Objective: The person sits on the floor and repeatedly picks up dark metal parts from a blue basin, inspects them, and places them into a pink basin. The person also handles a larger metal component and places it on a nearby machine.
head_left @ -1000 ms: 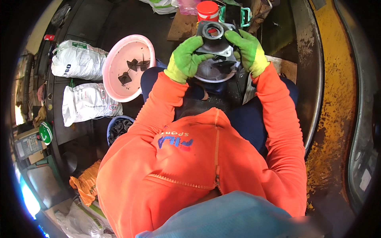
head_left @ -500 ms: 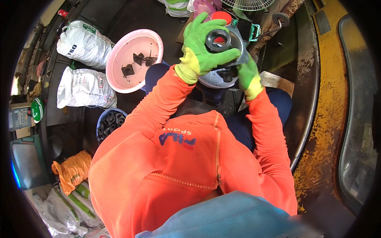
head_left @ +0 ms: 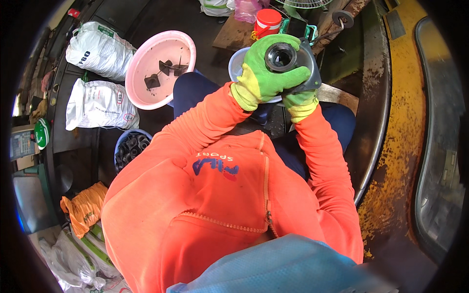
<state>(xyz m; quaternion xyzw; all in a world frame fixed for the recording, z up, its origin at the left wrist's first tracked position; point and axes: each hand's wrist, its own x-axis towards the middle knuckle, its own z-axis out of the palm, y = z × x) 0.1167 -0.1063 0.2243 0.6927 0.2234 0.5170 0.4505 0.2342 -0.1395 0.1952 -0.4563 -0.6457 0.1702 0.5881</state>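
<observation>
In front of my chest, at the upper right of centre, I hold a dark, round ring-shaped part (head_left: 280,57) with a hole through its middle. My left hand (head_left: 266,73), in a green and yellow glove, is closed round this ring, fingers above and thumb below. Right behind it is a grey flanged plate (head_left: 313,66) with holes at its corners; whether ring and plate are joined I cannot tell. My right hand (head_left: 300,101), gloved alike, grips the plate's lower side, its fingers partly hidden. Partly covered by my left hand is a pale blue basin (head_left: 236,63).
To the left, a pink basin (head_left: 132,80) holds several dark pieces. A blue tub (head_left: 118,149) of black parts stands by my left elbow, with white sacks (head_left: 100,105) beyond. Ahead are a red container (head_left: 268,20) and a fan (head_left: 305,3). A rusty yellow panel (head_left: 398,161) rises at right.
Both hands have moved slightly right and down with the ring and plate. My left fingers, spread before, now curl over the ring. The red container behind has come into fuller view.
</observation>
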